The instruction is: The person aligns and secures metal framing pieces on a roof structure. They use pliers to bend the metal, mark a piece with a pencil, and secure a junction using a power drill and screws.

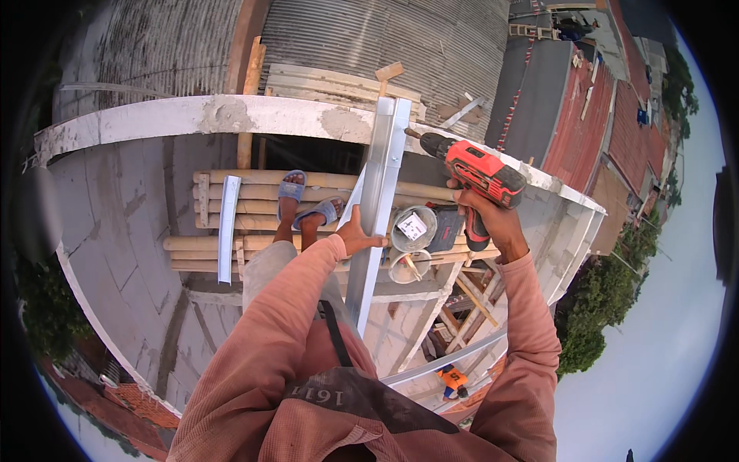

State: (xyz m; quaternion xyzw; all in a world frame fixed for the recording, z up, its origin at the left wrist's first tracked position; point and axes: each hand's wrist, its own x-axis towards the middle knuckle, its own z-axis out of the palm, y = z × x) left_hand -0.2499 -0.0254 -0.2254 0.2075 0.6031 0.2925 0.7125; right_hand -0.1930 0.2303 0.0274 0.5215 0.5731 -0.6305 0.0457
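A long silvery metal channel (379, 177) runs away from my body, with its far end by the top of the white wall. My left hand (360, 236) grips the channel near its middle, thumb and fingers spanning its side. In my right hand (496, 223) is a red and black cordless drill (485, 171), held by its handle. The drill's tip (413, 133) points left at the channel's far end, beside a bracket-like joint (394, 146); whether it touches cannot be made out.
My sandalled feet (292, 187) stand on bamboo poles (254, 206) over a drop. Clear buckets (431, 231) and a dark box (446, 227) sit right of the channel. A loose metal strip (228, 231) lies left. A person in orange (453, 379) is below.
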